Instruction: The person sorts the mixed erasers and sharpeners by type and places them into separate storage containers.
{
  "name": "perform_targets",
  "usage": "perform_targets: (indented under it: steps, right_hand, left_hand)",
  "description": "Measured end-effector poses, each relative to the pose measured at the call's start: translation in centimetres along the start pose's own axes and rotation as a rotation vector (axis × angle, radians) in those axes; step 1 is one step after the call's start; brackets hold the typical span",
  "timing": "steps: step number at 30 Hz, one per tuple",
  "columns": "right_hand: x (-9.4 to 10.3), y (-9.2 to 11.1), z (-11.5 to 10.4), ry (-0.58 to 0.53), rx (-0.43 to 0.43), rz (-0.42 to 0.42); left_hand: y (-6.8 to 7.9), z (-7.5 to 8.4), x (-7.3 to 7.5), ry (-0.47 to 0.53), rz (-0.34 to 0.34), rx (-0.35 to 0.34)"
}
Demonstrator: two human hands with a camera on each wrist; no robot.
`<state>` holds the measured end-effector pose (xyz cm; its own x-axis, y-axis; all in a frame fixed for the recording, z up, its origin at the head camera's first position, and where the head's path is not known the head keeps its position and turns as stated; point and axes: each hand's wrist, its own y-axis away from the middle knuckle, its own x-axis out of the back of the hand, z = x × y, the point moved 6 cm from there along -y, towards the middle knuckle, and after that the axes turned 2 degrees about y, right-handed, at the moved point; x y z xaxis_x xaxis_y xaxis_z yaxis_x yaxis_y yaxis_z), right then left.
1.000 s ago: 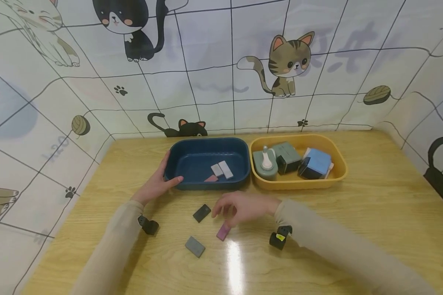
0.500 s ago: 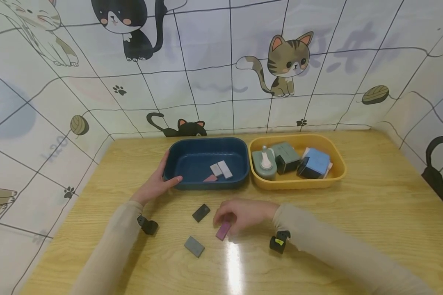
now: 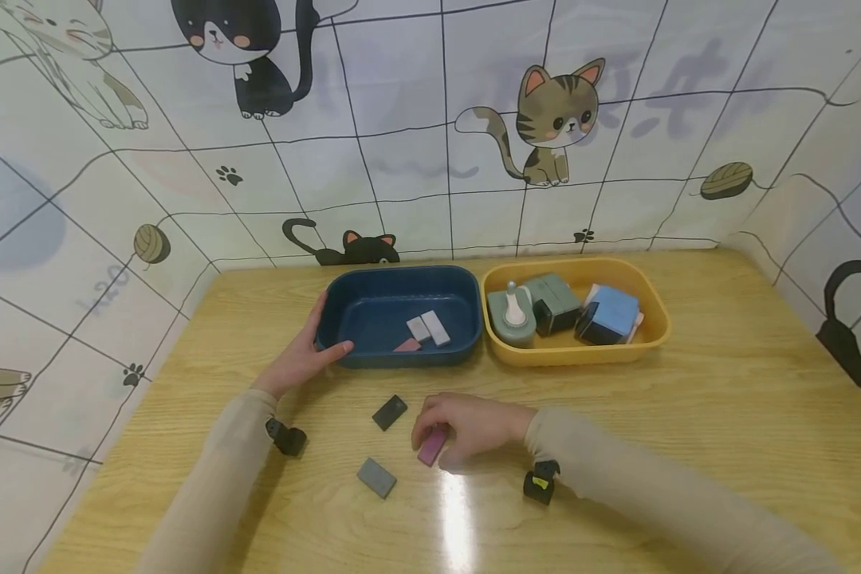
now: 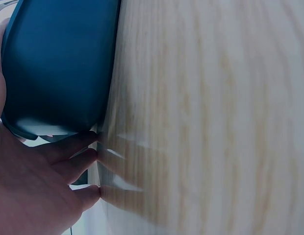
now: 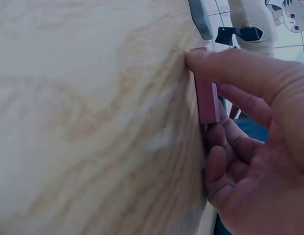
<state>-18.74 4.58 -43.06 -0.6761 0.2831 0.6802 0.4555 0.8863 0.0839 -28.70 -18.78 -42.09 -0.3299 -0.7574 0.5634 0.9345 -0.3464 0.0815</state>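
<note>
My right hand [image 3: 466, 424] curls over a small magenta rectangular block [image 3: 431, 449] on the table. In the right wrist view, the thumb crosses one end of the magenta block [image 5: 207, 100], and fingertips are close against its other end. A black block [image 3: 390, 412] and a grey block [image 3: 376, 477] lie nearby. My left hand [image 3: 301, 357] rests against the left end of a dark blue bin [image 3: 402, 360], thumb along its front and straight fingers at its side. Inside that bin lie two whitish blocks [image 3: 428, 328] and a pink piece [image 3: 407, 345].
Right beside the blue bin stands a yellow bin [image 3: 581, 356]. It holds a grey-green rounded item with a white top [image 3: 513, 315], a grey-green box [image 3: 556, 301] and a blue-and-black item [image 3: 610, 315]. A cat-patterned wall covering [image 3: 402, 159] stands behind the wooden table [image 3: 732, 399].
My right hand has come down and its fingers have closed around the magenta block, which stays in place. My left hand keeps its position at the blue bin.
</note>
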Motion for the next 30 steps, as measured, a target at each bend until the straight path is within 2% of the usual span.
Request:
perform_targets:
  steps: [8,16,24,30]
  right_hand:
    - [0.1,0.1,-0.1,-0.025,-0.009,0.054]
    - [0.2,0.2,0.1,-0.087,-0.027,0.079]
    - [0.4,0.2,0.3,-0.137,-0.043,0.111]
    - [0.6,0.2,0.5,-0.131,-0.053,0.121]
  left_hand:
    - [0.0,0.0,0.0,-0.007,0.003,0.001]
    - [1.1,3.1,0.1,0.03,-0.018,-0.002]
    - [1.1,3.2,0.2,0.034,-0.011,-0.005]
    - [1.0,3.1,0.2,0.025,-0.012,-0.007]
